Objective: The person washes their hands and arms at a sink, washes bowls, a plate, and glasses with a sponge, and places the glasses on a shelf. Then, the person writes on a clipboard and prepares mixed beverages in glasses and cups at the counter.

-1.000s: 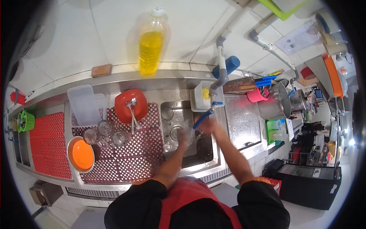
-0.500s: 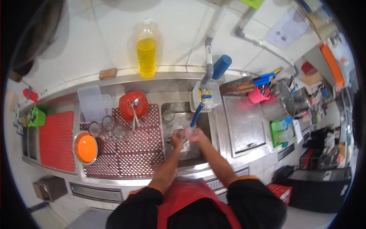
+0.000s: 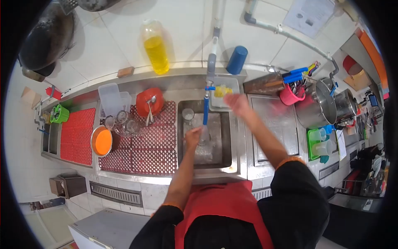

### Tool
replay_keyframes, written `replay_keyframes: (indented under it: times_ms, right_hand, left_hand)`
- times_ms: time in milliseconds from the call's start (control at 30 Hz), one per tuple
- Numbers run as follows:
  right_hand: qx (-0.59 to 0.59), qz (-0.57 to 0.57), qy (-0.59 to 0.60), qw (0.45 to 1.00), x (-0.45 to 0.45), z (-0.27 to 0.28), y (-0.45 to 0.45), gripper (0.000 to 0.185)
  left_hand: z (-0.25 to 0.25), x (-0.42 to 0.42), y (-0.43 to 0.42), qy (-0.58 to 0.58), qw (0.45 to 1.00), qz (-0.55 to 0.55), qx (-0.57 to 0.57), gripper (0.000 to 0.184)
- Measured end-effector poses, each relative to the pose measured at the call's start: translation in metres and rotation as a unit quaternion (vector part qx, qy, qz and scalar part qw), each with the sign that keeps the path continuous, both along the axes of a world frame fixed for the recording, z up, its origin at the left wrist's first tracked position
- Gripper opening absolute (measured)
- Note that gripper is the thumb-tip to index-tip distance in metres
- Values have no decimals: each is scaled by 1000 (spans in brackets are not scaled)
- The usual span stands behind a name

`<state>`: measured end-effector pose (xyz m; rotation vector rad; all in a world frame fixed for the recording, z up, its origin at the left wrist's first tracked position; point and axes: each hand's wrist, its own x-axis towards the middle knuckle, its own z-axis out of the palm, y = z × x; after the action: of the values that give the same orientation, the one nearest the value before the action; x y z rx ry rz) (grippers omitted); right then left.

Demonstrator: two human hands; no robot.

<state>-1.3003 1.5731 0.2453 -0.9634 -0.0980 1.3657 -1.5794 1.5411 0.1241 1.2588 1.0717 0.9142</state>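
Note:
At the sink (image 3: 226,155), my left hand (image 3: 193,137) is closed on a clear drinking glass (image 3: 204,135) under the end of the blue hose (image 3: 206,110). Parts of the glass are hard to make out against the steel. My right hand (image 3: 239,104) is raised at the front right corner of a white plastic tub (image 3: 217,106), its fingers stretched out and a little blurred, with nothing visible in them. Inside the tub lies a yellow sponge (image 3: 223,91). Another glass (image 3: 188,115) stands in the sink's back left corner.
Left of the sink, a red perforated mat (image 3: 155,153) bears several glasses (image 3: 122,117), a red bowl (image 3: 143,103) with spoons, and a steel bowl of orange stuff (image 3: 102,142). Behind stand a bottle of yellow liquid (image 3: 156,52) and a blue tumbler (image 3: 237,60). A pink cutlery holder (image 3: 290,96) is at right.
My right hand has left the glass under the hose and moved up and right to the tub. My left hand stays in the sink with the glass. The whole view has shifted.

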Motion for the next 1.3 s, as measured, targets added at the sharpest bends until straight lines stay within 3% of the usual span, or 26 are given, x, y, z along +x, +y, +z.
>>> replay_keyframes:
  times_ms: [67,133,200,267,300,400,500,533,600,633,667,700,733,767,833,867,933,967,1000,1033,1067,1100,1167,1200,1267,1300]
  right_hand:
    - [20,44,226,973,-35,-100,-38,29]
    - [-252,-97,186,945,-118,-57,-57,31]
    - [-178,-101,249,947,-156,-121,-57,31]
    - [-138,-126,418,889,-184,-101,-37,30]
    - [-133,-145,426,883,-181,-108,-37,30]
    - [-34,-229,619,751,-169,-124,-44,31]
    - [40,-486,314,815,-120,-89,-105,27]
    - [40,-497,309,810,-129,-118,-113,27]
    - [357,-245,238,869,-151,-205,-136,34]
    - [-1,-162,17,987,-175,-180,-121,35]
    - [-359,-48,-204,909,-203,-154,-105,36]
    - [-358,-51,-206,909,-213,-145,-107,36]
    - [-380,20,-317,868,-222,-138,-108,38]
    - [-397,91,-421,811,-231,-135,-110,39]
    - [-407,234,-600,647,-241,-146,-114,42]
    - [-407,241,-597,648,-228,-164,-116,42]
    - [-320,337,-463,755,-203,-246,-126,36]
    - [-319,345,-461,753,-210,-263,-122,36]
    - [-334,83,-131,930,-216,-276,-117,30]
    - [-203,0,55,978,-213,-284,-110,28]
    - [-74,-106,328,936,-211,-293,-104,28]
    - [-6,-134,524,841,-208,-302,-97,29]
    - [-51,-301,542,783,-201,-230,-66,27]
    - [-64,-350,531,769,-199,-194,-55,26]
    - [-75,-373,516,768,-192,-145,-35,23]
    - [-68,-318,522,788,-188,-145,-33,24]
  left_hand:
    - [15,-2,1,33,999,9,-21,17]
    - [21,-2,9,33,999,32,6,15]
    - [20,-14,20,24,999,20,40,18]
    - [14,-20,28,-141,984,102,-27,21]
    - [10,-19,28,-134,987,82,-33,21]
    - [1,-19,33,-144,985,77,-57,17]
    - [-6,-9,20,-135,984,78,-87,10]
    - [-12,-9,16,-135,984,68,-94,10]
    - [-38,-8,4,77,997,7,-10,15]
    - [-79,-9,4,54,997,10,-61,14]
    - [-74,-13,0,53,997,9,-62,14]
    - [-58,-13,-4,27,990,28,-133,15]
    - [-42,-11,-1,2,978,48,-203,16]
    - [-30,-10,7,2,978,47,-202,16]
    - [-25,-12,19,262,948,-173,-53,32]
    - [-32,-10,25,316,920,-232,-13,32]
    - [-91,-5,31,235,932,-253,-110,31]
    - [-116,-3,36,189,937,-255,-148,31]
    - [-124,-6,38,166,941,-257,-144,31]
    - [-85,1,43,177,944,-272,-65,37]
    - [-52,2,53,190,959,-211,-2,35]
    - [-14,-2,63,207,965,-151,61,33]
    - [91,3,76,43,999,-11,-22,31]
    - [150,6,83,69,997,-2,22,31]
    - [237,20,92,92,989,-4,113,35]
    - [266,28,95,89,983,-10,159,40]
